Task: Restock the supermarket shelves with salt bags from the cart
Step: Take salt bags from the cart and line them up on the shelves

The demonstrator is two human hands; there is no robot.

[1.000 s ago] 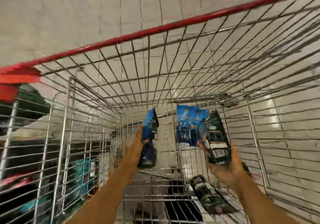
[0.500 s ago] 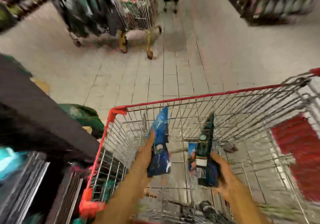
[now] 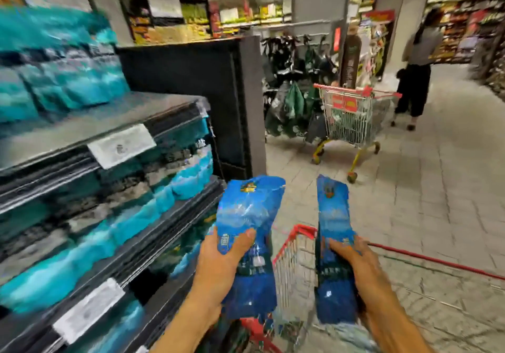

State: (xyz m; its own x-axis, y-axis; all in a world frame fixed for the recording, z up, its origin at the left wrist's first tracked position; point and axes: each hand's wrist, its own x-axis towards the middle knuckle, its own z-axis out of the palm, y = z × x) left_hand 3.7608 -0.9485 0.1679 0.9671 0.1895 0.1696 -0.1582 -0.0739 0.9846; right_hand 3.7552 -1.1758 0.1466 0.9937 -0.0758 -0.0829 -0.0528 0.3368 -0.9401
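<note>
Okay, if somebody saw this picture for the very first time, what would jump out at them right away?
Two bright blue salt bags held upright at bottom centre: the left hand grips the left bag and the right hand grips the right bag, above the red-rimmed cart. On the left, blurred shelves carry rows of teal packs, and farther down the aisle stands another cart.

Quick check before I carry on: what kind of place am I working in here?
A supermarket aisle, by the look of it: stocked shelves with price labels on the left, a red-rimmed wire cart below the hands, and another shopping cart further down the tiled floor.
</note>
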